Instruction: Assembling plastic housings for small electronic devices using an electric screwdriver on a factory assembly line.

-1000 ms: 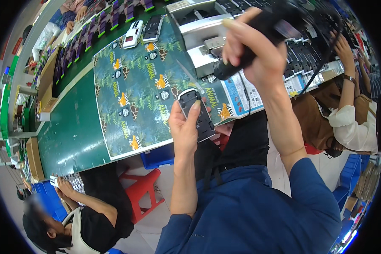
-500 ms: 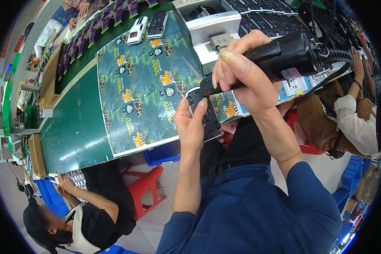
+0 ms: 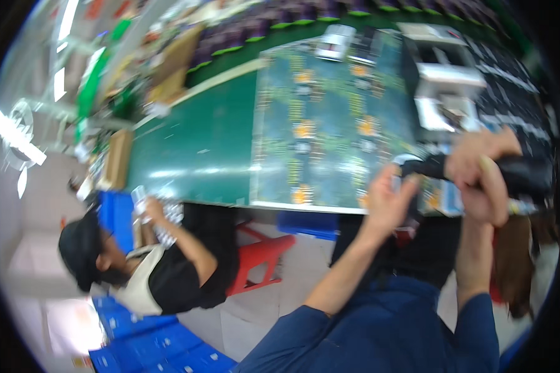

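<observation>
My left hand (image 3: 387,202) is closed around a toy car (image 3: 412,214), its dark underside facing up and a pale edge showing at the far end. In my right hand (image 3: 481,177) is a black electric screwdriver (image 3: 527,174), held level across the car. Its narrow end meets the car's far end, just beyond my left thumb; blur hides the exact point of contact. Both hands are over the near edge of a patterned jungle-print mat (image 3: 330,165). At the mat's far edge a white toy car (image 3: 336,43) sits beside a dark one (image 3: 365,46).
A silver metal fixture (image 3: 448,81) stands right of the mat, near rows of black parts (image 3: 504,74). Purple pieces with green edges (image 3: 305,15) line the back. Left is the green tabletop (image 3: 199,146); a co-worker (image 3: 168,267) sits by a red stool (image 3: 261,258) and blue crates (image 3: 162,342).
The view has swung left, so the table and my hands appear further right, with blur. Both hands keep their hold on the toy car and the electric screwdriver.
</observation>
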Action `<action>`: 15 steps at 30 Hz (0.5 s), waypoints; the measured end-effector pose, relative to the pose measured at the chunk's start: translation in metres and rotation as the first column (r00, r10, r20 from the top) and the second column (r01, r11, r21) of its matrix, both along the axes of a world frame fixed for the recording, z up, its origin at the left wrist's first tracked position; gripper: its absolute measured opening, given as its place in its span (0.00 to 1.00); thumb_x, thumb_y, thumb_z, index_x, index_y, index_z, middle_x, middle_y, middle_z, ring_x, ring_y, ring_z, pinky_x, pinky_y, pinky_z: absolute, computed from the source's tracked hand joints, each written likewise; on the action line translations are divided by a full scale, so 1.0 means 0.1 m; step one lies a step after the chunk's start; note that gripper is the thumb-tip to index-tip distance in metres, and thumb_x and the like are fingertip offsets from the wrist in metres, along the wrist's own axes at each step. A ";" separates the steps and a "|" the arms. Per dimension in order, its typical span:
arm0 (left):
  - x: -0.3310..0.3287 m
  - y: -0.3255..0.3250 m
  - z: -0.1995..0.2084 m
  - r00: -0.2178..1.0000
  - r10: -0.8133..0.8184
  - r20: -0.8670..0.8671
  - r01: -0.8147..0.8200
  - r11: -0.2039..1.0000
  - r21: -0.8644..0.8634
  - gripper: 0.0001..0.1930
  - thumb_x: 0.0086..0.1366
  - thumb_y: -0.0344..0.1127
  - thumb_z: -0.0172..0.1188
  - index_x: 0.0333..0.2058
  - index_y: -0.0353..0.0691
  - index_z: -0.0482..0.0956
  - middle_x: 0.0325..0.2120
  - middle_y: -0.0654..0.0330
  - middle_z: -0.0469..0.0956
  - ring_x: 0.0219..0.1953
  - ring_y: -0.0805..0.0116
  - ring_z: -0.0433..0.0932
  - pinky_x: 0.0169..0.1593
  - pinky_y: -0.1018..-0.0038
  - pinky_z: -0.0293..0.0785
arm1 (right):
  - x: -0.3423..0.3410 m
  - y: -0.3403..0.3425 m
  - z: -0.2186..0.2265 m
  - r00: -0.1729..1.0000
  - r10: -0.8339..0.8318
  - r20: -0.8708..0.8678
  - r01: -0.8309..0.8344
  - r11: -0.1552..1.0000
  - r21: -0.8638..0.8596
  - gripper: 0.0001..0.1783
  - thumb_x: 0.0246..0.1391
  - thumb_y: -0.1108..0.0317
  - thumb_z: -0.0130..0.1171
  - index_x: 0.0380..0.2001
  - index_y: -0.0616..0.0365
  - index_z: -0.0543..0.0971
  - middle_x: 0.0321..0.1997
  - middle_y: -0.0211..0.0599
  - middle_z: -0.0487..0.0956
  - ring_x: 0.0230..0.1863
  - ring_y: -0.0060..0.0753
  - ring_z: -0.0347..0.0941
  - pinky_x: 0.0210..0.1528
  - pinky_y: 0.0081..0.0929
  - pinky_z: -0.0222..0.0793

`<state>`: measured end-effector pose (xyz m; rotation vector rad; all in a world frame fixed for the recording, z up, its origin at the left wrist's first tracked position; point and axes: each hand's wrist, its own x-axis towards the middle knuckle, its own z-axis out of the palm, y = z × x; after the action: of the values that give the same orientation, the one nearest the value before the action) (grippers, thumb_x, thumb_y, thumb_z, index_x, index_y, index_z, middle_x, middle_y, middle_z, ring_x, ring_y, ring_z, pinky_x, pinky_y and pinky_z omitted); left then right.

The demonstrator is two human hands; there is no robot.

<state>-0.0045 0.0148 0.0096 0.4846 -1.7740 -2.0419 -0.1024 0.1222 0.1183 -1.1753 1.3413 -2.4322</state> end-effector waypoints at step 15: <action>0.05 -0.01 -0.01 0.998 -0.052 0.030 0.049 0.994 0.093 0.10 0.65 0.28 0.59 0.44 0.34 0.76 0.34 0.66 0.78 0.37 0.83 0.71 0.42 0.79 0.72 | -0.12 -0.15 -0.11 0.979 0.196 -0.054 -0.201 0.973 -0.118 0.09 0.56 0.71 0.55 0.30 0.58 0.64 0.18 0.32 0.65 0.16 0.21 0.60 0.22 0.19 0.62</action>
<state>0.0004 0.0143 0.0086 0.5081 -1.7329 -2.1700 -0.1141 0.1070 0.1072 -1.3260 1.0400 -2.3871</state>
